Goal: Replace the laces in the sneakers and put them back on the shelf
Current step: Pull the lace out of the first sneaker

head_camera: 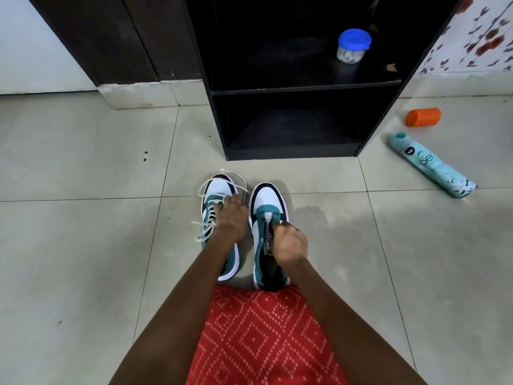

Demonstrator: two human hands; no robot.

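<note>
Left sneaker [218,190] laced, ends loose; left hand [231,215] lies on it, grip unclear. Right sneaker [266,198] looks unlaced, right hand [290,243] pinching its tongue. Shelf [277,92] return pending.

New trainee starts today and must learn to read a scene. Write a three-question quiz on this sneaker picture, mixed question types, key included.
1. What stands in the black shelf? A) a boot B) a blue-lidded jar C) a brush
2. True or false: the right sneaker is fully laced.
3. Fill in: the left hand touches the ____ of the left sneaker.
Key: 1 B; 2 false; 3 laces.
</note>
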